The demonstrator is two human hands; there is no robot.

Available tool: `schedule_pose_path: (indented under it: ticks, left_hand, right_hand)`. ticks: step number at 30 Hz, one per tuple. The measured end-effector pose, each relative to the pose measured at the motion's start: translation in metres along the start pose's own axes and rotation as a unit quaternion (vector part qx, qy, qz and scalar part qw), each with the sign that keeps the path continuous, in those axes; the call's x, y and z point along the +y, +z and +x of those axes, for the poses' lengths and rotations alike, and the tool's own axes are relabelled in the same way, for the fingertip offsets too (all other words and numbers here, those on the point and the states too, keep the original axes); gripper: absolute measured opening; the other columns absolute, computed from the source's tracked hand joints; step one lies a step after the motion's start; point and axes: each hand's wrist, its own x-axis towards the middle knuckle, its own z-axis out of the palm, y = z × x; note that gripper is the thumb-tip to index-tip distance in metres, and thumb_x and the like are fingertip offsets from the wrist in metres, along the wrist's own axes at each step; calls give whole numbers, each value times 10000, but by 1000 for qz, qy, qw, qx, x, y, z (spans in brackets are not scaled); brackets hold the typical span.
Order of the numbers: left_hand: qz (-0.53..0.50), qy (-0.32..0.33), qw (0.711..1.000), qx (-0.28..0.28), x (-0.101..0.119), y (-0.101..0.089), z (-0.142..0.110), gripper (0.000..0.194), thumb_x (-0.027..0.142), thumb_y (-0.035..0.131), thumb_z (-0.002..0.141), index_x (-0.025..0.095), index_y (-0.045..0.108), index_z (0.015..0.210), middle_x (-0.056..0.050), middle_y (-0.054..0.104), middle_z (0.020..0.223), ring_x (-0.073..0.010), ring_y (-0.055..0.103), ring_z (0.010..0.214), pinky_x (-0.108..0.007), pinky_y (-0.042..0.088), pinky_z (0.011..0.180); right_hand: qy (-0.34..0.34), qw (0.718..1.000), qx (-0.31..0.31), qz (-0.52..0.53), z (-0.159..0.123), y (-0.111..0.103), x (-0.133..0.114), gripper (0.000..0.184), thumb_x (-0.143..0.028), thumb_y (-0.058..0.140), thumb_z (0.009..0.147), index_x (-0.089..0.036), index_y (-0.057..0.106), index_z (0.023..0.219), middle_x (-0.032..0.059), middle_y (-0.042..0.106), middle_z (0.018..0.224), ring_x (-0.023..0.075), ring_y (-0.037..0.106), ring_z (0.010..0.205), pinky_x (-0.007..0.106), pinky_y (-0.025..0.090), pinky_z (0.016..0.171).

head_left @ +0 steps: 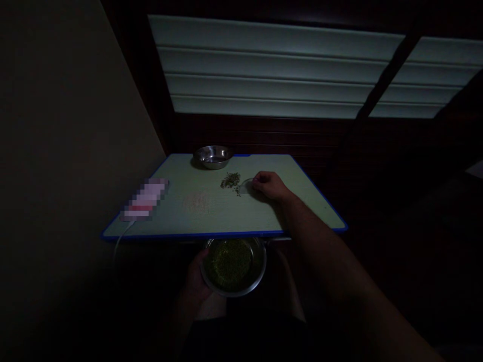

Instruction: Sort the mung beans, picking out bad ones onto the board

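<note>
Your left hand is clamped on the left rim of a round, shiny stainless-steel bowl, some fingers hidden, probably to keep it level just below the desk's near edge. Your right hand is over the pale green, blue-edged desk, right of its middle, fingertips drawn together on a clear, thin, round-edged piece, seemingly angled low so its edge meets the surface. Just left of that lies a loose pile of small brown grains, somewhat beyond mid-desk. Toward the far left corner, a shallow, round metal basin stands at the far edge, perhaps to leave your arm room. Inside your bowl, small yellowish-green grains look plentiful and even; the brown pile looks mottled, with stragglers at its near side.
</note>
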Motion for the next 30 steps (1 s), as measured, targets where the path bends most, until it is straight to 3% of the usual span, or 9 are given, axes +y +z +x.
schedule_pose_path:
  ticks: [9,20,24,30]
  left_hand:
    - [1,8,1000,22,0,1,-1,184,199,555,762,156,734,746,-80,763,738,-257,716,782,-439,506,896]
    - [-8,0,1000,-2,0,0,0,199,203,546,778,161,738,751,-80,763,740,-266,717,811,-426,521,861]
    - [-7,-7,1000,-24,1,-2,1,195,208,556,784,162,745,770,-78,767,756,-259,718,814,-426,516,875]
    - [-8,3,1000,-6,0,-5,3,192,198,562,782,153,747,761,-93,768,780,-263,717,802,-437,507,891]
  right_hand:
    - [4,1000,2,15,-1,1,-2,173,-326,630,628,-163,581,664,-4,610,591,102,501,532,227,387,521]
    - [21,1000,-19,-6,-5,1,-8,185,-319,672,637,-155,592,664,6,616,594,103,490,526,230,369,508]
    - [15,1000,-8,-22,-2,2,-3,184,-331,658,655,-158,599,675,5,613,599,103,490,528,234,379,521]
    - [1,998,27,-64,1,1,2,137,-297,624,665,-161,608,680,7,616,615,115,510,557,239,389,547]
